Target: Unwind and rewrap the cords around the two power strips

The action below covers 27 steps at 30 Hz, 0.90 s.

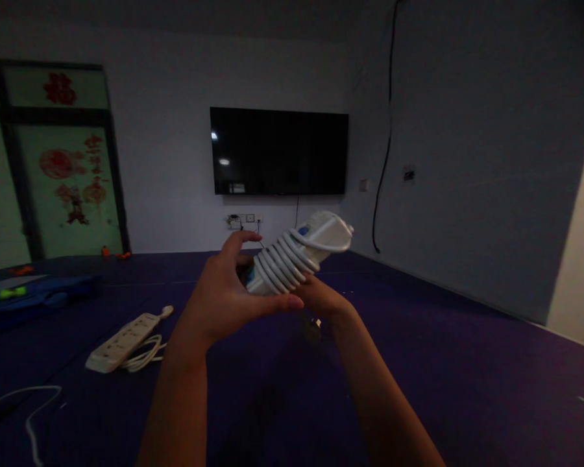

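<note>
A white power strip is held up in front of me, tilted with its far end raised to the right. Its white cord is wound around the body in several close turns. My left hand grips the near end, thumb along the underside and index finger raised above. My right hand is beneath and behind the strip; its fingers are hidden there. Just below the right hand, a plug with metal prongs hangs, partly lost in the dark.
A second white power strip lies on the purple floor at left, its cord bundled beside it. A thin white cable curls at lower left, with blue fabric farther back. A television hangs on the far wall.
</note>
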Tool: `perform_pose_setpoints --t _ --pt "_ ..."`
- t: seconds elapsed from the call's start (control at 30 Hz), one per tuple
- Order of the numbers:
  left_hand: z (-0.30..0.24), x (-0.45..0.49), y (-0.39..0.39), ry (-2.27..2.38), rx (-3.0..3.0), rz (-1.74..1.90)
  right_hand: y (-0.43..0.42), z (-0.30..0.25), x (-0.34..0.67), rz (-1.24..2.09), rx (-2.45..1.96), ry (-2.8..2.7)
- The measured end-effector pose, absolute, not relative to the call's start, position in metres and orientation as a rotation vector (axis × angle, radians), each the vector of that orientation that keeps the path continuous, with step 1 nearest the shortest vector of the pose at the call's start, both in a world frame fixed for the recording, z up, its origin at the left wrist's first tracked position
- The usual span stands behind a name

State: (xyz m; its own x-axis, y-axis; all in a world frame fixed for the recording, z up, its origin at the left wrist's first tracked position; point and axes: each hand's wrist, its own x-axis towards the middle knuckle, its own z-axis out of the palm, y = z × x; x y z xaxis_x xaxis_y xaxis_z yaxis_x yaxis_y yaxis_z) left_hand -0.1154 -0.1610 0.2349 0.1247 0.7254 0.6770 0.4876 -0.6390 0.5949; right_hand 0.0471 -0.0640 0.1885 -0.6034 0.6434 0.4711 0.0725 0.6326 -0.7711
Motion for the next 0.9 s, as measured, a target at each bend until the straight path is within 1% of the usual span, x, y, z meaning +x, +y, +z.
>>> perform_pose_setpoints --t 0.13,0.3,0.4,0.47,0.6,0.8,0.9 --pt "0.231 -0.119 -0.143 1.424 2.052 1.859 -0.063 0.198 0.038 1.068 -0.522 -2.087" --pt "0.225 -0.114 -0.119 1.624 1.999 2.149 -0.078 0.206 0.033 0.981 -0.760 -2.102" --pt "0.220 -0.112 -0.106 1.724 1.962 2.322 -0.085 0.209 0.033 0.914 -0.804 -2.061" --pt "0.216 -0.111 -0.099 1.729 1.982 2.353 -0.088 0.210 0.033 0.842 -0.808 -2.018" --pt "0.207 -0.107 -0.088 1.656 2.014 2.292 -0.095 0.210 0.034 0.718 -0.820 -1.990" --pt "0.196 -0.091 -0.084 1.583 1.988 2.300 -0.100 0.210 0.035 0.672 -0.854 -1.927" --pt "0.194 -0.085 -0.084 1.556 2.001 2.304 -0.097 0.208 0.032 0.591 -0.925 -1.828"
